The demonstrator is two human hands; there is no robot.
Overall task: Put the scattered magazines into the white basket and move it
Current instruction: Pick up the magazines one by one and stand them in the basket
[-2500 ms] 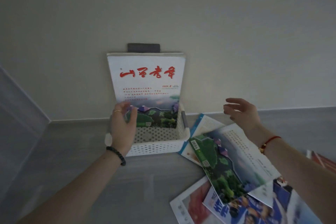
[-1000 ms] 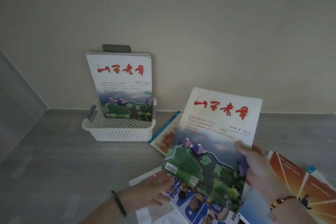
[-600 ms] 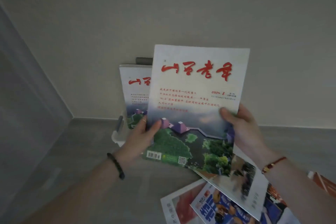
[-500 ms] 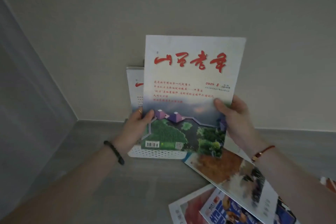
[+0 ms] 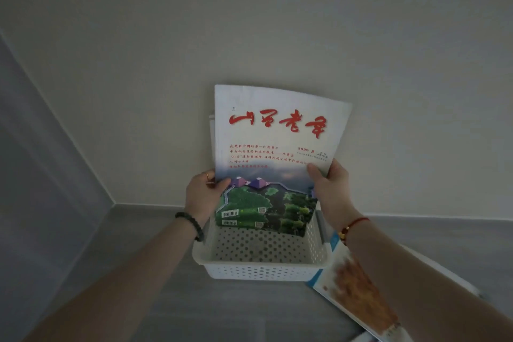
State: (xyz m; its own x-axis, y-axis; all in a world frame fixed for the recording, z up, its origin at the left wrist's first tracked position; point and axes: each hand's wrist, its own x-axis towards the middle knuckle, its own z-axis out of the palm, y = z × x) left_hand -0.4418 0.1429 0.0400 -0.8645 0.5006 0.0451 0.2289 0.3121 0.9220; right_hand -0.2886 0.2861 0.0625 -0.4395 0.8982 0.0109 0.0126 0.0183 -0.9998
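Note:
A white perforated basket [image 5: 261,269] stands on the grey floor against the wall. I hold a magazine [image 5: 277,147] with a white cover, red title and green landscape upright over it, its lower edge inside the basket. My left hand [image 5: 204,194] grips its left edge and my right hand [image 5: 330,189] grips its right edge. Directly behind it stands an identical magazine [image 5: 211,125], of which only a sliver at the left and a second barcode strip below show.
Another magazine [image 5: 358,289] with an orange picture and blue spine lies on the floor just right of the basket, partly under my right forearm. A grey side panel [image 5: 41,175] rises at the left. The wall is directly behind the basket.
Both hands picked the magazine up from the floor pile, carried it left to the basket and lowered it in front of the magazine standing there.

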